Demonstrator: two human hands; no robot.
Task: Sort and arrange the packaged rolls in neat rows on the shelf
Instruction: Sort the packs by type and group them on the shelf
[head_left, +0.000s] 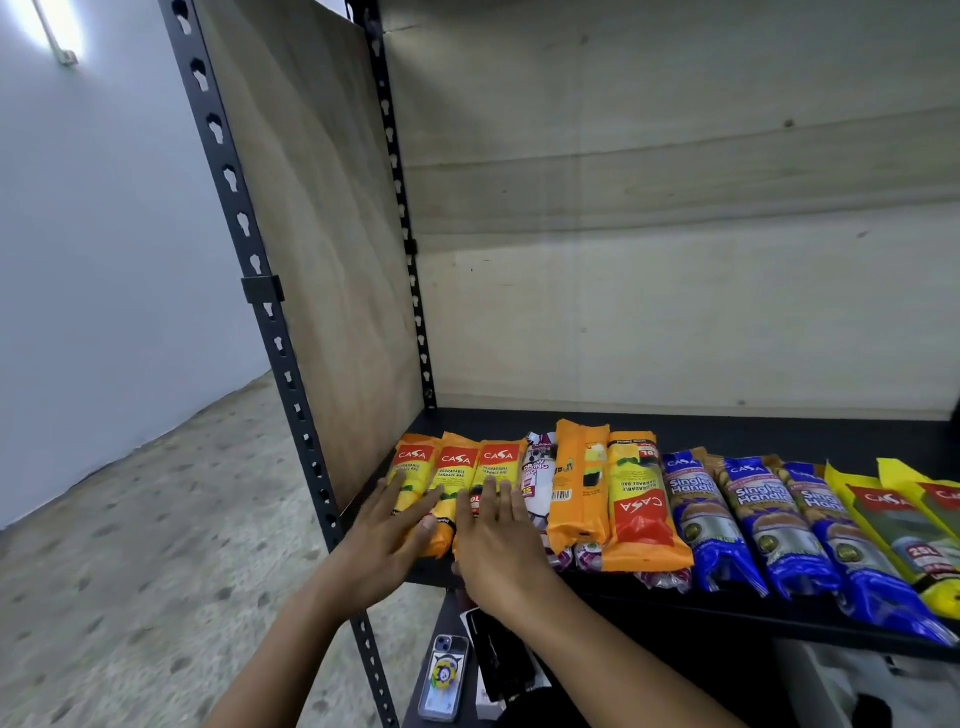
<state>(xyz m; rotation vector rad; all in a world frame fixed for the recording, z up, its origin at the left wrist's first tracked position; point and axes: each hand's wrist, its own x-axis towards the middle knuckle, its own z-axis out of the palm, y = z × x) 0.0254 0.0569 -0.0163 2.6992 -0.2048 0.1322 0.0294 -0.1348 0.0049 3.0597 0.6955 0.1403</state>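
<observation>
Packaged rolls lie side by side on the black shelf (753, 426). At the left end sit three orange-and-yellow packs (457, 462). My left hand (387, 535) lies flat with straight fingers on the two leftmost. My right hand (498, 545) presses flat on the third. To their right come a white-and-purple pack (537, 473), two more orange packs (582, 483), one turned the other way round, then three blue packs (748, 514) and yellow-green packs (904, 525) at the far right.
A black slotted upright (280, 343) stands just left of my hands, with a wooden side panel (332, 260) behind it. A phone (444, 680) and dark items lie on a lower level under the shelf. Speckled floor (130, 561) spreads to the left.
</observation>
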